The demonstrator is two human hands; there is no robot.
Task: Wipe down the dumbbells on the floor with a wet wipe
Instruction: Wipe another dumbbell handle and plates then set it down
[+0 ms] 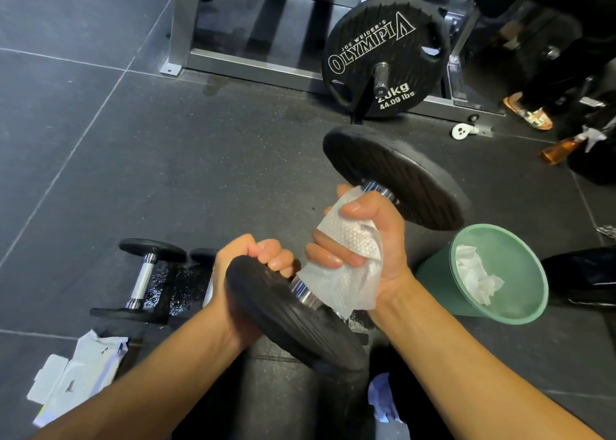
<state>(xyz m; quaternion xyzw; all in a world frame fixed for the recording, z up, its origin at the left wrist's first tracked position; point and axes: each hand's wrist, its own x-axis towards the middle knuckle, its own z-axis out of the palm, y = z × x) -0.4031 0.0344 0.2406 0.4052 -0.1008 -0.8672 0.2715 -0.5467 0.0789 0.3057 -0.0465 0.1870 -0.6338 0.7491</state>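
A black dumbbell (396, 176) with a chrome handle is held up off the floor, tilted from lower left to upper right. My left hand (246, 263) grips the rim of its near plate. My right hand (363, 239) is wrapped around the handle with a white wet wipe (346, 273) between palm and metal. A second dumbbell (143, 276) lies on the floor at the left beside a wet patch, and a third one behind my left wrist is mostly hidden.
A green bin (520, 313) holding used wipes stands at the right. The wipe packet (73, 373) lies at lower left. A 20 kg Olympia plate (383, 49) leans on a metal rack behind. An amber bottle (560, 149) and another person's sandalled foot (526, 113) are at far right.
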